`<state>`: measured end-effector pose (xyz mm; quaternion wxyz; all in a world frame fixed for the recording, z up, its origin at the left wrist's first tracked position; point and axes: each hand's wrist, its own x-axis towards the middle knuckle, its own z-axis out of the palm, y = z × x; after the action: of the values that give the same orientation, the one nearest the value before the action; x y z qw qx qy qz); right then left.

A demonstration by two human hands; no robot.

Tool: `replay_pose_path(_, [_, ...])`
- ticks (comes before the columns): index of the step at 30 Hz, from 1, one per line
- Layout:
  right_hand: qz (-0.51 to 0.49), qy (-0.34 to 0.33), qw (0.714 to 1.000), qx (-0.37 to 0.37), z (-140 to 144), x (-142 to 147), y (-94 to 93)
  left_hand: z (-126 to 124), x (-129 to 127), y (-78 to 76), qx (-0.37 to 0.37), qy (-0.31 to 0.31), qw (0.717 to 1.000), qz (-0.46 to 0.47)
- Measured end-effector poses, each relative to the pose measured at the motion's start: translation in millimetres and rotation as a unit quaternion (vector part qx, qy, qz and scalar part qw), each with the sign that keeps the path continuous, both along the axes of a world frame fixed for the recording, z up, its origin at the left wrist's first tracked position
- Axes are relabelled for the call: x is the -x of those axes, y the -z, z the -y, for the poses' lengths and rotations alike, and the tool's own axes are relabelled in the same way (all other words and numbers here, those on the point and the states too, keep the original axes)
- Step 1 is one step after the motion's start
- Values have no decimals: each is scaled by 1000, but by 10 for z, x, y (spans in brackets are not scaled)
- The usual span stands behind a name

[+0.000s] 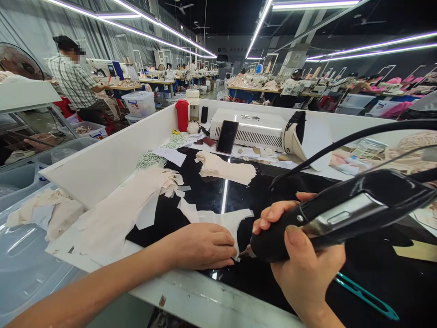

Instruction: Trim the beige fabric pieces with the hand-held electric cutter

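My right hand (307, 269) is wrapped round a black corded hand tool (355, 209) with a silver panel on its side. The tool's narrow metal tip (246, 251) points left and meets the near right edge of a small white cloth piece (235, 221). My left hand (205, 246) lies on that piece, its fingers outstretched and close together, fingertips next to the tip. Much of the cloth is hidden beneath this hand. Underneath is a glossy black work surface (273, 196). Farther back lies a stack of cream cloth pieces (227, 167).
Left of my hands is a larger cream cloth pile (119, 214). Behind stand a phone (227, 136), a white vented machine (249, 125), and a red bottle (182, 115). A teal strip tool (367, 296) lies at right. A person (73, 82) sits beyond the white partition (112, 155).
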<state>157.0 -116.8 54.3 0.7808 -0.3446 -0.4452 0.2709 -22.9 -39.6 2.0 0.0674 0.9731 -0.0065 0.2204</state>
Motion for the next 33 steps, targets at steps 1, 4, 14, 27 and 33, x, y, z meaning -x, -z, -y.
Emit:
replay_pose_path(1, [3, 1, 1000, 0, 1, -1, -1, -1, 0, 1, 1, 0, 1000, -1])
replay_pose_path(4, [10, 7, 1000, 1, 0, -3, -7, -5, -1, 0, 2, -1, 1000, -1])
replay_pose_path(14, [18, -1, 1000, 5, 17, -3, 1, -7, 7, -6, 5, -4, 1000, 29])
replay_pose_path(27, [0, -37, 999, 15, 174, 18, -33, 16, 102, -69, 71, 3, 997, -9])
replay_pose_path(33, [-12, -11, 1000, 23, 132, -93, -104, 106, 223, -233, 128, 20, 991, -43])
